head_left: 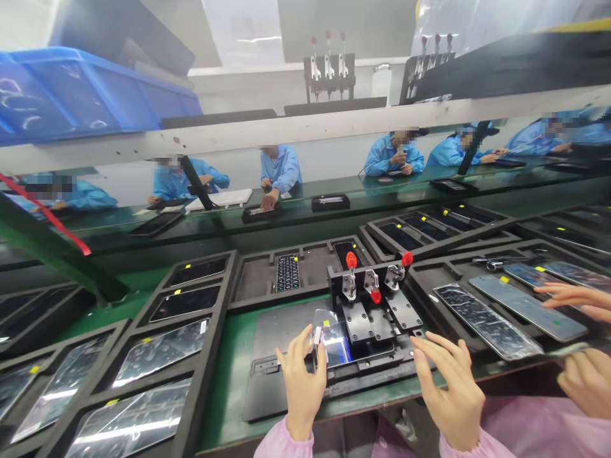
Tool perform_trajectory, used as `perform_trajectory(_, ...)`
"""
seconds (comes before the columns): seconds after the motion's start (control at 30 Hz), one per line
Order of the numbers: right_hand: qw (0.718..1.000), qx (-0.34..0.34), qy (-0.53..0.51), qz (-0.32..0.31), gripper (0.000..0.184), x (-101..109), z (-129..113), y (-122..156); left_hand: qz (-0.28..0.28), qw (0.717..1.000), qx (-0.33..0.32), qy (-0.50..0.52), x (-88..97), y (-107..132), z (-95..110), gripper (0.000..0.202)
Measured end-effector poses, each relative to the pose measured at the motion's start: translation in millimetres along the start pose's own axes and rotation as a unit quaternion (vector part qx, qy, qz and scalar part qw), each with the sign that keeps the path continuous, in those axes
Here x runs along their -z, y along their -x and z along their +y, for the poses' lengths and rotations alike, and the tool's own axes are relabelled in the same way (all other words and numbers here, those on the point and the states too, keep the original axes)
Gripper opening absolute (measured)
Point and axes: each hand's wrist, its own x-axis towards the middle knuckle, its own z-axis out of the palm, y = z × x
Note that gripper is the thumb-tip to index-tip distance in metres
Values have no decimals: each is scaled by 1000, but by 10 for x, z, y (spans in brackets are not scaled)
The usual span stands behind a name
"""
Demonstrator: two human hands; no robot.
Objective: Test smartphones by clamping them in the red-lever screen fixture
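Observation:
My left hand pinches the edge of a clear film with a white tab and a yellow sticker, just left of the clamps. The film overlaps a phone screen lying in a black clamping fixture with red-tipped levers. Metal plates cover part of that phone. My right hand is open at the fixture's right end, fingers apart; whether the fingertips touch it I cannot tell. Under the fixture's left side is a dark flat plate.
Black trays with film-covered phones stand left and behind. A tray on the right holds more phones; a co-worker's hands are beside it. Overhead runs a white shelf with a blue bin. People in blue work across the bench.

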Motion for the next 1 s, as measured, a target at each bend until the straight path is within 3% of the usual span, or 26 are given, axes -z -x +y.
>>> perform_trajectory(0.5,1000,22,7,3,12,-54,7,-44,-11,1000,6,-11,19,9,-2,34)
perform_trajectory(0.77,999,12,35,12,24,-98,-34,-137,-12,1000,4,0,-2,-9,-35,33)
perform_trajectory(1.0,997,-8,72,-14,11,-262,0,-325,-5,1000,4,9,13,7,-46,35)
